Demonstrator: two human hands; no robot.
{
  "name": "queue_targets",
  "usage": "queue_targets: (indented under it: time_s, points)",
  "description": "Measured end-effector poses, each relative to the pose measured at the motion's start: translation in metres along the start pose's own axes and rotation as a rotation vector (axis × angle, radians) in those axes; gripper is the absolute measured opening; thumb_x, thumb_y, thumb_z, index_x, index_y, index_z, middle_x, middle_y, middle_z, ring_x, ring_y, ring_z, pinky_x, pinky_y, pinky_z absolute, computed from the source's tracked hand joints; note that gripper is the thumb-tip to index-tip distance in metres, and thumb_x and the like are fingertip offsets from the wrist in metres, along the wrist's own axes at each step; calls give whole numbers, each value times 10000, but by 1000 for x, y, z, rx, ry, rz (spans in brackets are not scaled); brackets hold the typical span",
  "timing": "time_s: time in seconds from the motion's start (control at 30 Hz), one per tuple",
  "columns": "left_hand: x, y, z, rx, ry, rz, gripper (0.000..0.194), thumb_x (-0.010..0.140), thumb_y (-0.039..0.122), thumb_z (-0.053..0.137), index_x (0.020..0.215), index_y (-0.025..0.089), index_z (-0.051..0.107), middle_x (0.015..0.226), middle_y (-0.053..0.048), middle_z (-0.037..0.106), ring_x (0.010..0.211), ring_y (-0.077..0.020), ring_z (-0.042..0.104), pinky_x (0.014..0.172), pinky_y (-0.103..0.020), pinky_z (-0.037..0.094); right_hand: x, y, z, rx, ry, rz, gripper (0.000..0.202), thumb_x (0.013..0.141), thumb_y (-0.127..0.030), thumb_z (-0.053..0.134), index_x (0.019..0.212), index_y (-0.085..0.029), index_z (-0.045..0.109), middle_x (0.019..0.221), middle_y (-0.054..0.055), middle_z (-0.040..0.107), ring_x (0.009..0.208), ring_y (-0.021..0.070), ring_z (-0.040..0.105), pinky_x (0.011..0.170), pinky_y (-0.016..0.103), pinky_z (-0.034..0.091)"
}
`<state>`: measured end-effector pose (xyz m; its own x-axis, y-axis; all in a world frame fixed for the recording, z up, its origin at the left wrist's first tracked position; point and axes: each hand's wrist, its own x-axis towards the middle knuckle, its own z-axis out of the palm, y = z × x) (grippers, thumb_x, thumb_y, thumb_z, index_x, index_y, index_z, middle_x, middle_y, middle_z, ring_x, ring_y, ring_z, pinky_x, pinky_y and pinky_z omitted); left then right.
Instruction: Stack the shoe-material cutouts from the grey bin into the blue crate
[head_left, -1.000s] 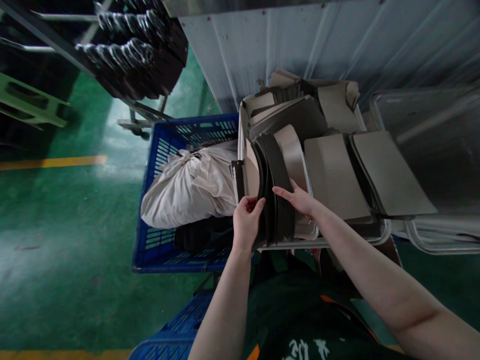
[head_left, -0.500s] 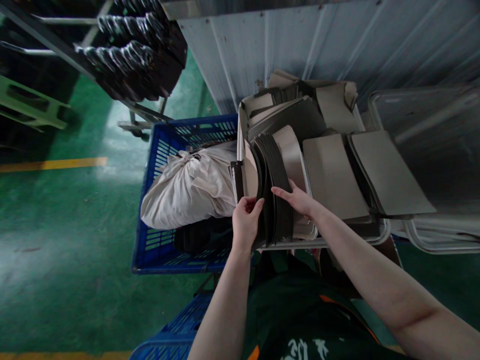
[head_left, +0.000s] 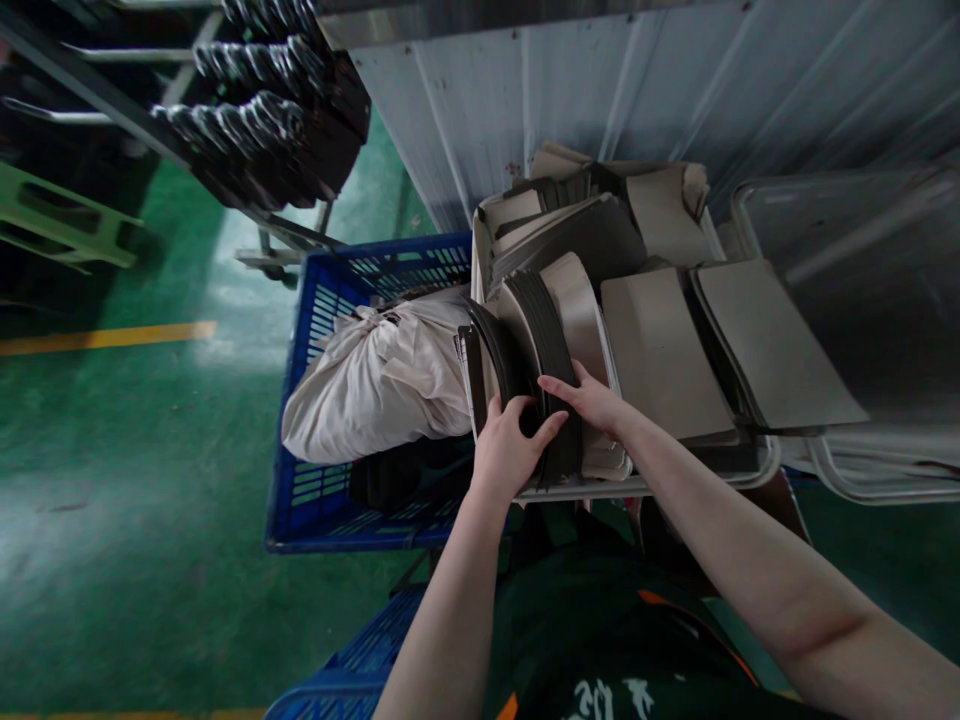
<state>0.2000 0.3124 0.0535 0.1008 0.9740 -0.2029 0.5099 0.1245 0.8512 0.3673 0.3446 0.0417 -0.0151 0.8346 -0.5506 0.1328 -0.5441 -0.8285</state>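
My left hand [head_left: 506,450] reaches in among dark, curved-edge sheets, its thumb and index finger apart. The thumb points to the right at the bigger stack, and the other fingertips are partly hidden. Just beyond that hand, several dark curved sheets [head_left: 495,345] lean to the left. My right hand [head_left: 592,400] rests with fingers spread on the stack of dark curved sheets [head_left: 544,320], touching its top edges. Behind it stands a paler grey curved panel [head_left: 574,290]. These pieces stand upright in a pale tray [head_left: 562,490].
A blue crate [head_left: 289,400] on the left holds a tied white cloth bag [head_left: 382,380]. Flat grey sheets [head_left: 667,350] lie to the right, beside a clear plastic tray [head_left: 847,230]. A rack with hanging dark pieces [head_left: 262,150] stands back left, and a corrugated metal panel [head_left: 480,110] behind.
My left hand has moved right and opened its pinch. Several dark sheets now lean left, leaving a gap beside the main stack. My right hand has hardly moved.
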Motion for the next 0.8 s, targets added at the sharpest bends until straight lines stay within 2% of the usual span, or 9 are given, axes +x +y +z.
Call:
queue_targets:
  time_s: [0.07, 0.2, 0.8]
  points:
    - [1, 1, 1, 69, -50, -13, 483, 745, 602, 583, 1050, 234, 649, 1094, -103, 547, 1050, -287, 532, 911, -403, 422, -1, -1, 0, -1, -3, -11, 777, 690, -576, 675, 1324, -231, 387, 1176, 72, 644, 1043, 210, 618, 964, 395, 477]
    - [4, 3, 0, 82, -104, 7, 490, 798, 615, 502, 1077, 232, 627, 1084, -84, 554, 1040, -231, 534, 928, -368, 424, -4, -5, -2, -2, -15, -15, 771, 692, -583, 670, 1318, -229, 393, 1158, 71, 651, 1048, 208, 617, 962, 387, 475]
    - [3, -2, -1, 2, -91, -16, 420, 812, 564, 534, 1063, 243, 635, 1049, -56, 549, 985, -185, 550, 916, -332, 421, -3, -6, -2, -10, -4, -18, 812, 678, -585, 683, 1334, -217, 377, 1165, 79, 649, 1064, 210, 612, 980, 390, 463]
